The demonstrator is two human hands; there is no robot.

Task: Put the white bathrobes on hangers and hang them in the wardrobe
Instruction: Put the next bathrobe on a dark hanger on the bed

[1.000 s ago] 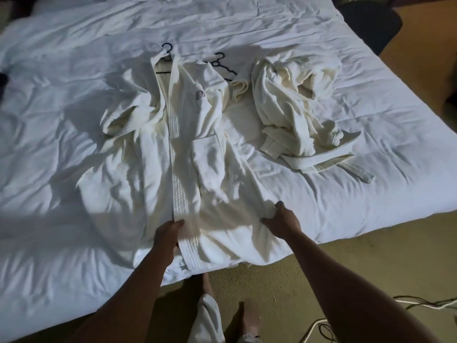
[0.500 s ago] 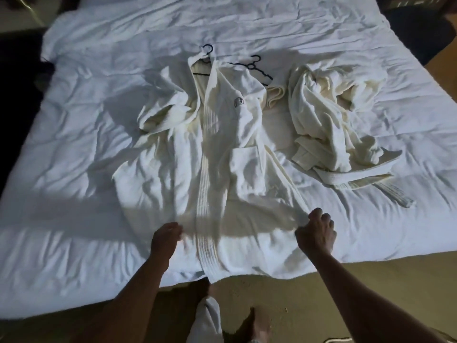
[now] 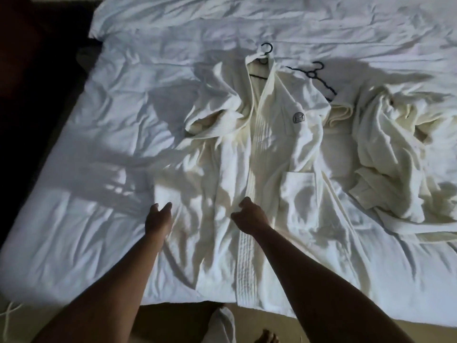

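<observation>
A white bathrobe [image 3: 267, 149] with a grey crest lies spread front-up on the bed [image 3: 94, 149]. A black hanger [image 3: 266, 48] sits in its collar, with the hook sticking out. A second black hanger [image 3: 319, 78] lies loose beside the robe's shoulder. A second white bathrobe [image 3: 395, 149] is crumpled at the right. My left hand [image 3: 158, 219] is over the robe's left edge with fingers spread and nothing in it. My right hand [image 3: 249, 215] is on the robe's ribbed front band, fingers loosely curled, with no fabric visibly gripped.
The robe's hem hangs over the bed's near edge above tan carpet [image 3: 371, 335]. A bare foot [image 3: 268, 336] and a white trouser leg [image 3: 222, 325] show below. A pale cord [image 3: 10, 311] lies at the lower left. Dark floor borders the bed's left side.
Both hands have left the robe's hem and moved up its body. The right hand went from the right hem corner to the front band. The view has shifted closer.
</observation>
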